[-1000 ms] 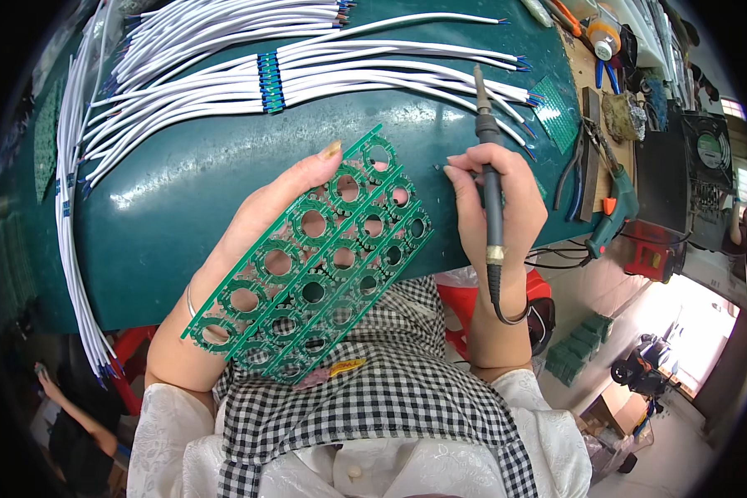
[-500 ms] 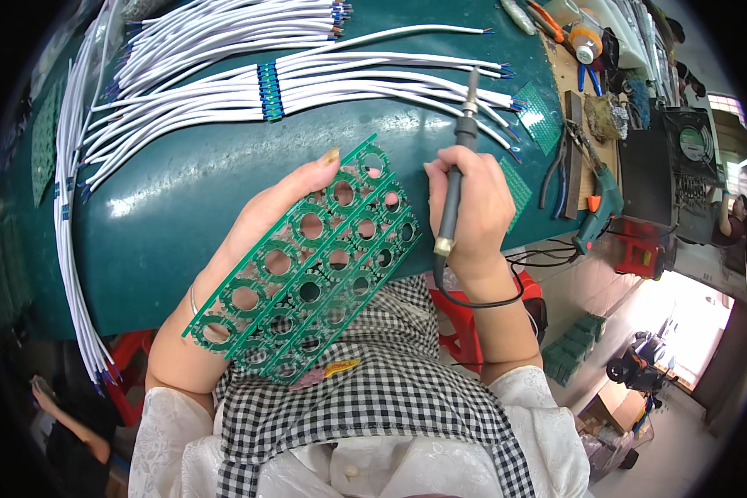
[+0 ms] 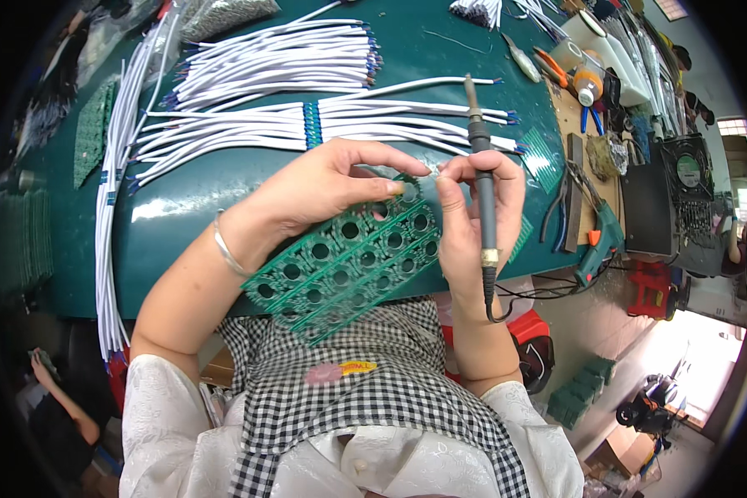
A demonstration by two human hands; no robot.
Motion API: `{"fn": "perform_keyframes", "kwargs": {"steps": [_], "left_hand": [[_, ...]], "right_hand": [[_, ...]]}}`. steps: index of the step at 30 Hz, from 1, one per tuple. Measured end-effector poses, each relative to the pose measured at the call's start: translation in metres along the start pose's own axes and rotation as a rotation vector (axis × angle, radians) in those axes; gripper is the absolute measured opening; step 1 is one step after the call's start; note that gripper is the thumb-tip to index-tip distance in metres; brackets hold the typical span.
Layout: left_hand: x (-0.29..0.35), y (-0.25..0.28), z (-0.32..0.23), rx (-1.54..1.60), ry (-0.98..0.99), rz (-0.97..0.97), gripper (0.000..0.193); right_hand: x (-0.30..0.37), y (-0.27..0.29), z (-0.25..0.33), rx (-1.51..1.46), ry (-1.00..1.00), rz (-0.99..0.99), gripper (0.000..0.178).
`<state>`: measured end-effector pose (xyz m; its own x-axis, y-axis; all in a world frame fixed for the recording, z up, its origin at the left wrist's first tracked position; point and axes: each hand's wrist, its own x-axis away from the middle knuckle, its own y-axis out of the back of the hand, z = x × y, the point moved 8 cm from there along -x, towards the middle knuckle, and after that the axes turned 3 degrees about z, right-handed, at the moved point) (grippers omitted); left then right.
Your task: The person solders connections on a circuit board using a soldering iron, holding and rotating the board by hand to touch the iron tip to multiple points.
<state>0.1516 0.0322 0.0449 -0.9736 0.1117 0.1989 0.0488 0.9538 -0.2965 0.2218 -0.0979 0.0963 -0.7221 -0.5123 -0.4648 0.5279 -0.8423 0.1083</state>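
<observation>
My left hand (image 3: 319,187) is closed on the near-top edge of a green circuit board panel (image 3: 340,270) with rows of round holes, its thumb lying on the board's upper corner. The panel is tilted, above the apron. A soldering iron (image 3: 482,195), tip pointing up and away, rests in my right hand (image 3: 461,236). Fingertips of both hands meet above the panel's upper right corner; a tiny pale thing seems to be between them, too small to name. Beyond lie white cables (image 3: 224,133) joined across by a green-blue strip (image 3: 311,124).
More white cables (image 3: 282,62) lie at the back, others hang along the left edge (image 3: 108,249). Green boards (image 3: 542,162) lie on the right. Pliers (image 3: 556,203), a green-handled tool (image 3: 598,245) and a glue bottle (image 3: 588,87) stand or lie at the right. The iron's cord (image 3: 498,311) loops beside my right wrist.
My left hand has moved up over the panel, its index finger now reaching my right fingertips. The panel has turned flatter and shifted right. The right hand with the iron moved slightly right.
</observation>
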Motion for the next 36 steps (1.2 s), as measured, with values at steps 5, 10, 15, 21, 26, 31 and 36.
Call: {"fn": "perform_keyframes", "kwargs": {"steps": [5, 10, 15, 21, 26, 31, 36], "left_hand": [[0.003, 0.001, 0.012, 0.141, -0.072, -0.180, 0.025], [0.008, 0.005, 0.004, 0.064, -0.176, -0.260, 0.019], [0.007, 0.007, 0.010, 0.075, -0.130, -0.266, 0.019], [0.002, 0.005, 0.012, 0.117, -0.272, -0.238, 0.009], [0.014, 0.000, -0.012, -0.475, -0.330, -0.337, 0.004], [0.024, -0.009, -0.024, -0.681, -0.537, -0.375, 0.008], [0.026, -0.017, -0.032, -0.756, -0.534, -0.340, 0.010]], "right_hand": [[0.010, -0.017, -0.015, -0.200, -0.122, 0.031, 0.033], [0.013, -0.018, -0.015, -0.233, -0.079, -0.018, 0.035], [0.014, -0.020, -0.016, -0.138, -0.057, -0.042, 0.029], [0.014, -0.016, -0.001, 0.186, -0.032, -0.017, 0.016], [0.014, -0.017, 0.014, 0.319, 0.041, 0.076, 0.024], [0.012, -0.015, 0.021, 0.435, 0.051, 0.148, 0.028], [0.009, -0.015, 0.028, 0.465, 0.094, 0.207, 0.026]]}}
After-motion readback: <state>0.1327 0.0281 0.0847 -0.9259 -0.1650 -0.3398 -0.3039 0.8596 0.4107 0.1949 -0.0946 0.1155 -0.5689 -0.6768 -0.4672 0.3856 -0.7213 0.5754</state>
